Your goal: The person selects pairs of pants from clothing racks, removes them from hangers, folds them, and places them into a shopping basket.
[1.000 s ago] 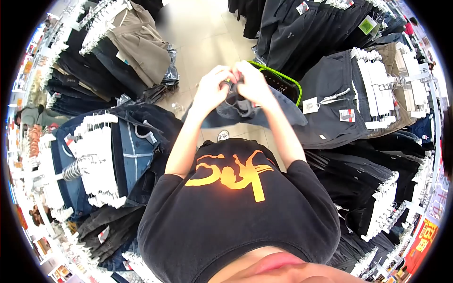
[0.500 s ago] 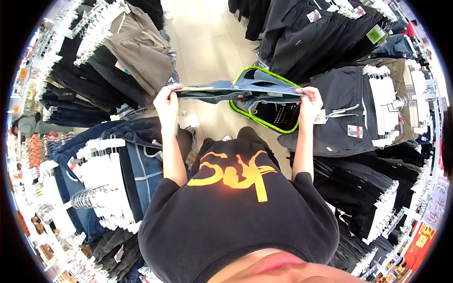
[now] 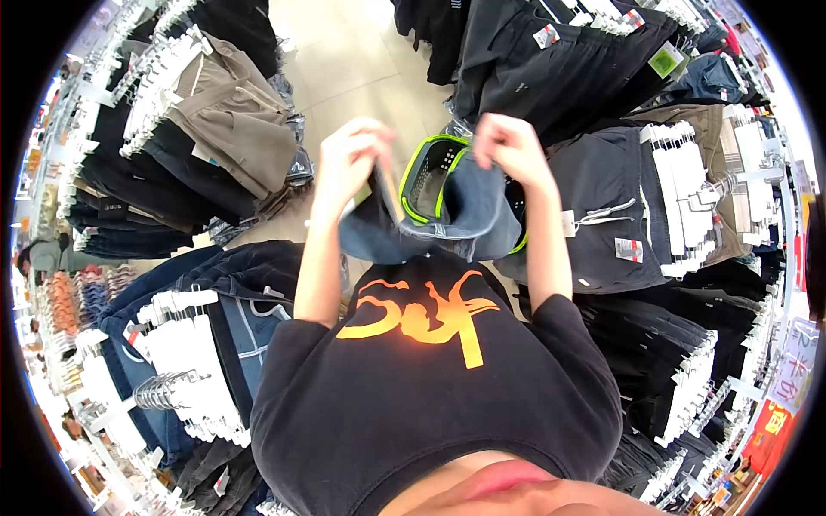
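A pair of blue jeans [image 3: 480,205] hangs between my two hands in front of my body, its waistband sagging in the middle. At one end of the waistband, my left hand [image 3: 353,159] is closed on the denim, slightly blurred. My right hand [image 3: 512,150] pinches the opposite end, fingers pointing inward and also smeared a little. Beyond the sagging waistband shows a black shopping basket [image 3: 406,176] with a bright green rim, partly hidden by the jeans.
Racks of trousers on white hangers line both sides: beige trousers [image 3: 232,107] and dark jeans [image 3: 228,262] at left, dark grey trousers [image 3: 594,189] and black trousers [image 3: 632,340] at right. A pale tiled floor [image 3: 348,60] runs between them.
My hands have come closer together and upward in view. The waistband, stretched straight before, now sags toward my body. The view has shifted slightly.
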